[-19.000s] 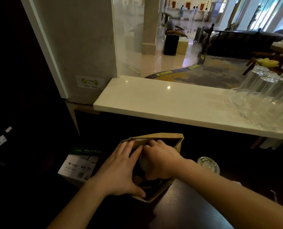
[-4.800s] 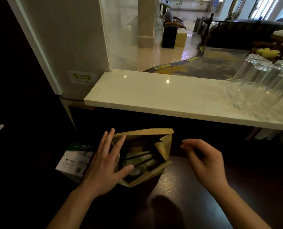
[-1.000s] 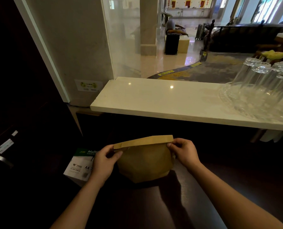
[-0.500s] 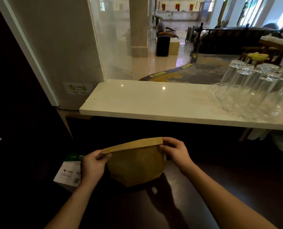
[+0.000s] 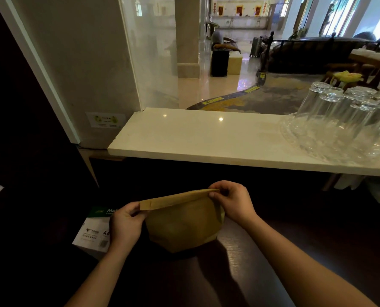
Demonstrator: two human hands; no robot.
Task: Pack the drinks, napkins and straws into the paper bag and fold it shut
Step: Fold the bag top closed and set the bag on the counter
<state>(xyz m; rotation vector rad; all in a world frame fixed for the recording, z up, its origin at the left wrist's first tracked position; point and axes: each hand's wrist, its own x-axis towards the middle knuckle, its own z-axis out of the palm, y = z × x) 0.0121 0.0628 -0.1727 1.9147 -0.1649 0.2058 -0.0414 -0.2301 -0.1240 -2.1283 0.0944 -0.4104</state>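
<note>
A brown paper bag [image 5: 184, 224] stands on the dark wooden counter [image 5: 240, 273], its top pressed flat into a folded strip. My left hand [image 5: 127, 222] pinches the left end of that strip. My right hand [image 5: 233, 202] pinches the right end, slightly higher. The bag bulges below the fold. Drinks, napkins and straws are hidden inside the shut bag.
A white marble ledge [image 5: 206, 138] runs above and behind the bag. Several upturned glasses on a clear tray [image 5: 339, 125] stand at its right end. A box of A4 paper [image 5: 93, 233] sits left of the bag, below counter level. A glass pane [image 5: 153, 52] rises behind the ledge.
Earlier the bag was open with items visible and my hands at its mouth. Now its top is flattened and folded, both hands pinching the ends. In the last second little has moved.
</note>
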